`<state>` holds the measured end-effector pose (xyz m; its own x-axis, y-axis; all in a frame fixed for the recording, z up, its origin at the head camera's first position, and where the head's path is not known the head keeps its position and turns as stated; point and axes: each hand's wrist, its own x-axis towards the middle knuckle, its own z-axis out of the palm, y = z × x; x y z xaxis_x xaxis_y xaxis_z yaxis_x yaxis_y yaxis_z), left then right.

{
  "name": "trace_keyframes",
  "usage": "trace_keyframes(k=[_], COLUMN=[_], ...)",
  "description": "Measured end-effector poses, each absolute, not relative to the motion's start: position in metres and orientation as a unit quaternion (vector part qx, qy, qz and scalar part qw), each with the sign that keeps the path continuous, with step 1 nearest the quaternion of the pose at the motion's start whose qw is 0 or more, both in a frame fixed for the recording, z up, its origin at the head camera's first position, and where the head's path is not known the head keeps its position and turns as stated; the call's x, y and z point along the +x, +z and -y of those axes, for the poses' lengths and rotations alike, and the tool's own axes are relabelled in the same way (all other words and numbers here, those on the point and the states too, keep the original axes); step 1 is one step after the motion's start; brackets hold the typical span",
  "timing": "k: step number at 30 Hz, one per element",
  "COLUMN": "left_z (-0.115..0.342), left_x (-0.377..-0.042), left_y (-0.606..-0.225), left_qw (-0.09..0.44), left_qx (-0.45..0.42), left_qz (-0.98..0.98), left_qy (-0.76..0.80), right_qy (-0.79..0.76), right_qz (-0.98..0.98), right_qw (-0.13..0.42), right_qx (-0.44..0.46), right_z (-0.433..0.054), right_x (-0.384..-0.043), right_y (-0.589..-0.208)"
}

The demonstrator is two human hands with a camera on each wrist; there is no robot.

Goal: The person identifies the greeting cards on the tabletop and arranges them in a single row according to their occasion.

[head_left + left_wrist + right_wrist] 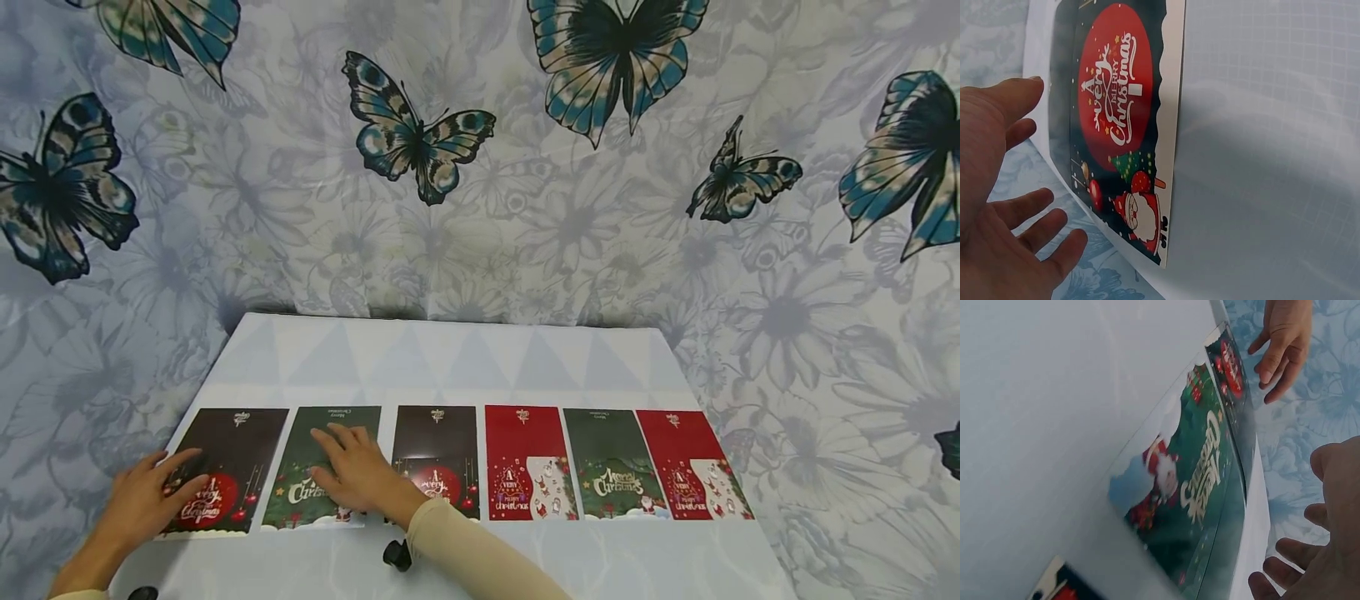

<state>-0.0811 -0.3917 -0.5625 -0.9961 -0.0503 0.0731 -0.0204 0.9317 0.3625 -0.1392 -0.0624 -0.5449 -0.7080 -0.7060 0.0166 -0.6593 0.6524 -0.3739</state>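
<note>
In the head view, my left hand (138,500) is at the left edge of a dark Christmas card (225,442) with a red circle, fingers spread. Its left wrist view shows the loosely extended fingers (1038,231) beside that card (1116,81), holding nothing. My right hand (356,471) is over a green Christmas card (288,467), covering part of its lettering. Seen from the right wrist, its fingers (1297,553) are relaxed with nothing between them, and the green card (1200,469) lies flat. Whether either hand touches a card is unclear.
Rightward in the same row lie another dark card (437,437), a red card (522,433), a green card (607,442) and a red card (671,437). A small black object (397,555) sits near my right wrist. Butterfly-print cloth (465,258) rises behind the white table (450,358).
</note>
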Motion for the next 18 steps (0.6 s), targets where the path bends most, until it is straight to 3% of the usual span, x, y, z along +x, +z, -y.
trace_keyframes(k=[9,18], left_z=[0.400,0.406], left_x=[-0.080,-0.075], left_y=[-0.563,-0.559], left_qw=[-0.004,-0.026], left_qx=[0.042,0.038], left_qz=[0.980,0.978], left_qy=[-0.193,-0.201], right_qy=[-0.265,-0.329], right_qz=[-0.861,-0.834], right_qw=[0.135,0.217], right_qx=[-0.412,-0.385], right_z=[0.091,0.107], right_x=[-0.142,-0.144], right_y=[-0.536,-0.535])
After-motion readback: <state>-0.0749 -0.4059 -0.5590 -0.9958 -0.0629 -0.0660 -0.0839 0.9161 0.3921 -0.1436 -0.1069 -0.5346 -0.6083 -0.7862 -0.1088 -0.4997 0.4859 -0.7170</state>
